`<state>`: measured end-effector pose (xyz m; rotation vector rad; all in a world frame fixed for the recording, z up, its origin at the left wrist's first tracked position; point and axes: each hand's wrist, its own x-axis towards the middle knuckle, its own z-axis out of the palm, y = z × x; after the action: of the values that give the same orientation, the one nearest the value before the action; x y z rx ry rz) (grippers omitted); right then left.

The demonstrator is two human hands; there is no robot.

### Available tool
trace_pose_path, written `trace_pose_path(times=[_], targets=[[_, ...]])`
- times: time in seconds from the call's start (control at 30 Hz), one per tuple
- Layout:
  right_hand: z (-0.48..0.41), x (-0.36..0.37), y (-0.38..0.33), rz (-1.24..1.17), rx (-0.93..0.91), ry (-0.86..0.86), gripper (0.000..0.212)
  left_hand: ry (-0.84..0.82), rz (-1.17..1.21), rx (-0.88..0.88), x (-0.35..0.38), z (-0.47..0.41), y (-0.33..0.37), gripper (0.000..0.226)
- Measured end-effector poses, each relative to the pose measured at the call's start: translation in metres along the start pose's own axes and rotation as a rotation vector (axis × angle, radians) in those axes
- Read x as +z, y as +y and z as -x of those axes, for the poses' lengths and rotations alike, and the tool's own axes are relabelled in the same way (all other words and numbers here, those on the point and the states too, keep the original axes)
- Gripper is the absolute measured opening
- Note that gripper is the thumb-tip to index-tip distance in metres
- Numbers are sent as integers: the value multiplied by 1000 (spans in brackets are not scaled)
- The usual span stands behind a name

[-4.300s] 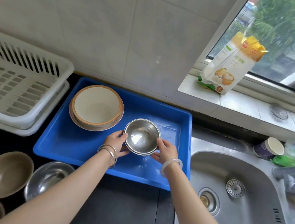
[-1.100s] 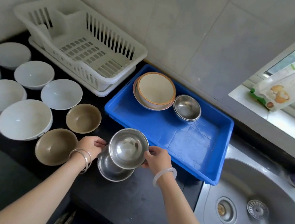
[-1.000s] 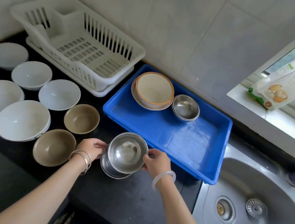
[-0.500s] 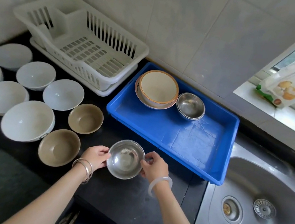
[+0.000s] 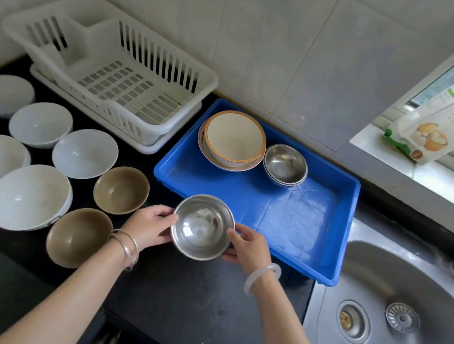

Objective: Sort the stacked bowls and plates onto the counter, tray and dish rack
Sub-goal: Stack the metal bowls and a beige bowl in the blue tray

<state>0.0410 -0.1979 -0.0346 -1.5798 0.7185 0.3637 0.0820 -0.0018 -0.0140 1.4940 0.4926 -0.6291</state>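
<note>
**Sorting in progress: a steel bowl held between two hands at the tray's near edge**

Several white bowls (image 5: 27,197) and two brown bowls (image 5: 121,190) already lie singly on the dark counter (image 5: 198,302), so that part of the sort appears largely done. Two stacks remain in the far end of the blue tray (image 5: 287,215): a cream bowl on a plate (image 5: 234,140) and, touching it, a small nest of steel bowls (image 5: 285,165). No dish shows in the white dish rack (image 5: 111,68), which suggests the rack's share is still to come.

The steel bowl (image 5: 202,227) is upright, round and shiny, its inside catching pale reflections. It sits between the nearer brown bowl and the tray's near rim (whether it rests on the counter or hangs just above cannot be told). The left hand (image 5: 150,226) and right hand (image 5: 249,249) clasp opposite sides of its rim with curled fingers.
</note>
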Motion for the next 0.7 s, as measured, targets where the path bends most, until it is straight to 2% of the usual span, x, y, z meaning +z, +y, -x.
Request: trace_pose_path(times=[0.13,0.3,0.43,0.53,0.7], targets=[[-13,-27,-33,-53,-85,60,16,-39,54,68,31,-8,36,3],[-41,-74,-64,-31,-142,190,21,-57,140,122,91,-38,64,24],[-70,-109,-82,-61,-112,262,26,-69,197,123,138,-65,79,26],[-93,-130,-93,-54,-103,302,26,-44,130,137,170,-89,88,29],[-132,-147,-102,-7,-85,360,24,23,-186,247,205,-124,102,35]])
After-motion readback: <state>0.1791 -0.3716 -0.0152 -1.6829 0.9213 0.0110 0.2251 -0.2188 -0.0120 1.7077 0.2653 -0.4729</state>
